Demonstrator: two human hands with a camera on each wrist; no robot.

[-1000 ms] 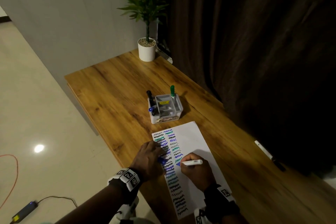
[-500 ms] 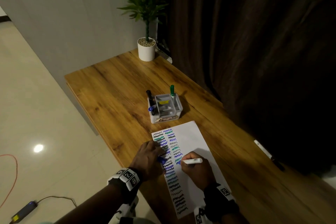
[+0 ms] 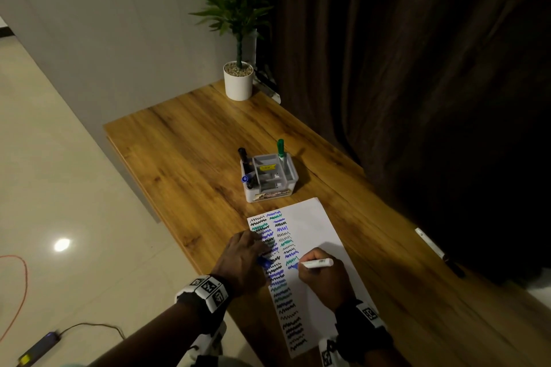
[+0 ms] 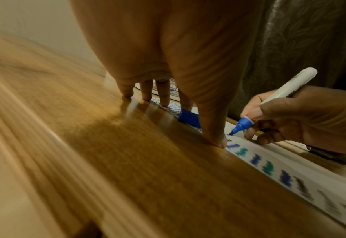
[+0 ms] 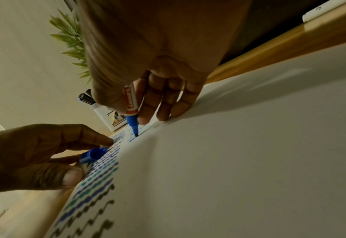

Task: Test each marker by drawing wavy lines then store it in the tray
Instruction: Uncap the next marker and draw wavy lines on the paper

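The right hand (image 3: 323,277) pinches the blue marker (image 3: 313,263), tip on the paper (image 3: 313,217); the left hand (image 3: 243,259) holds its cap (image 5: 92,154). Press lightly, keeping the paper pinned under the left fingers.

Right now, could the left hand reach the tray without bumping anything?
Probably yes: the table between the left hand and the tray looks bare, but its fingers already hold the blue cap.

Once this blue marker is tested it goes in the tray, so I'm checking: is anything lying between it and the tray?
Nothing visible does. Between the blue marker in the right hand and the tray lies only flat paper and bare table.
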